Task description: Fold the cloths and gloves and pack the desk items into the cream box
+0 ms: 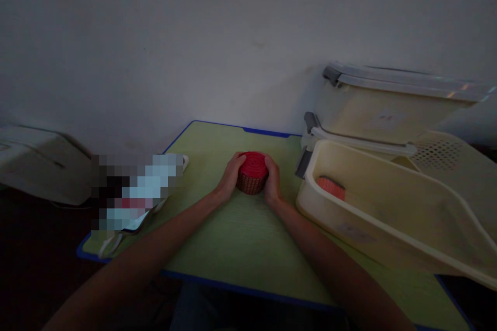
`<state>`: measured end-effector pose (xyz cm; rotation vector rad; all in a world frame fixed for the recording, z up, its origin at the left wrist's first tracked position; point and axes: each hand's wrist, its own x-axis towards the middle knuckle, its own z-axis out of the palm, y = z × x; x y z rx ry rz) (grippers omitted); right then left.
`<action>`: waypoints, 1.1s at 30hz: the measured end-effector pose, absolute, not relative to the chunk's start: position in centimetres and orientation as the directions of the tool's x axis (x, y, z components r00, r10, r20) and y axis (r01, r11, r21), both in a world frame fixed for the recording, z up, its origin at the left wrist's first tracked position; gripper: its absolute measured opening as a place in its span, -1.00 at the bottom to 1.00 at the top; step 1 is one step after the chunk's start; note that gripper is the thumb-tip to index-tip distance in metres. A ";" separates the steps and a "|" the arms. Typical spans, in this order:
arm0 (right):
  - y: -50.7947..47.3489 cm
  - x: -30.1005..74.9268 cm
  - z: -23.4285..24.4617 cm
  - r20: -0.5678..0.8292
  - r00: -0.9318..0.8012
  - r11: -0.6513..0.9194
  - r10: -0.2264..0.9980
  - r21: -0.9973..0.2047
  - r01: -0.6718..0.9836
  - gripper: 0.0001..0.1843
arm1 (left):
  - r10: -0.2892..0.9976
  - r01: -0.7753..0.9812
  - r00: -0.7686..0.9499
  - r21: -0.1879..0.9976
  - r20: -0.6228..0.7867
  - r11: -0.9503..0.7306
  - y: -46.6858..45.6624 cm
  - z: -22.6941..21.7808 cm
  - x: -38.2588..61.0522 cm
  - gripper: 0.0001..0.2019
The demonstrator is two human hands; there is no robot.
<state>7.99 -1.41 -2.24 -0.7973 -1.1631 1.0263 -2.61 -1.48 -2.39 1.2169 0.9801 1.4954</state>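
Between my two hands stands a round container (252, 165) with a smooth red top showing rings and a dark, patterned side; its exact kind I cannot make out. It is upright on the green table (217, 238). My left hand (230, 176) is wrapped round its left side, and my right hand (273, 178) presses against its right side. Both thumbs reach up to the edge of the red top. The backs of the fingers and the far side of the container are hidden.
At the right is a cream plastic bin (373, 217) with a pinkish-red item (331, 187) inside. Behind it rises another cream bin (388, 114) with a clear lid. A blurred-out screen device (147, 191) lies at the left. A pale box (42, 165) stands beyond the table's left edge.
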 end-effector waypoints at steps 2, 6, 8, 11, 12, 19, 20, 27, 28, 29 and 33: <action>-1.4 7.9 -2.2 0.340 0.081 0.350 0.937 -0.909 -0.226 -0.66 | 0.971 -0.166 -0.064 0.957 0.229 -0.236 -1.6 -2.3 -2.6 -0.76; -1.4 7.9 -2.0 0.341 0.089 0.353 0.936 -0.908 -0.225 -0.70 | 0.974 -0.146 -0.056 0.964 0.217 -0.223 -1.9 -1.7 -2.5 -0.76; -1.4 7.9 -1.9 0.342 0.089 0.353 0.936 -0.909 -0.221 -0.72 | 0.976 -0.137 -0.052 0.967 0.211 -0.216 -2.0 -1.4 -2.5 -0.75; -1.4 7.9 -1.8 0.344 0.091 0.355 0.935 -0.909 -0.217 -0.73 | 0.977 -0.135 -0.058 0.968 0.205 -0.211 -2.1 -1.2 -2.4 -0.74; -1.4 7.9 -1.7 0.345 0.091 0.356 0.934 -0.909 -0.216 -0.73 | 0.976 -0.135 -0.062 0.968 0.207 -0.213 -2.0 -1.2 -2.4 -0.74; -1.6 8.1 -1.5 0.359 0.091 0.370 0.929 -0.904 -0.214 -0.75 | 0.970 -0.140 -0.058 0.960 0.236 -0.242 -2.1 -1.3 -2.5 -0.75; -1.6 8.1 -1.4 0.361 0.091 0.372 0.928 -0.903 -0.217 -0.75 | 0.969 -0.153 -0.056 0.957 0.242 -0.248 -2.1 -1.3 -2.5 -0.75; -1.6 8.0 -1.4 0.356 0.092 0.368 0.930 -0.897 -0.245 -0.76 | 0.966 -0.159 -0.043 0.953 0.254 -0.258 -2.1 -1.3 -2.6 -0.75; -1.5 8.0 -1.4 0.354 0.096 0.367 0.930 -0.897 -0.247 -0.76 | 0.967 -0.155 -0.041 0.955 0.250 -0.254 -2.1 -1.3 -2.6 -0.74; -1.5 7.9 -1.5 0.353 0.100 0.367 0.930 -0.896 -0.248 -0.76 | 0.969 -0.154 -0.038 0.957 0.245 -0.248 -2.1 -1.3 -2.6 -0.73; -1.3 8.0 -1.8 0.352 0.111 0.368 0.930 -0.896 -0.248 -0.75 | 0.976 -0.182 -0.043 0.959 0.213 -0.218 -2.0 -1.2 -2.6 -0.74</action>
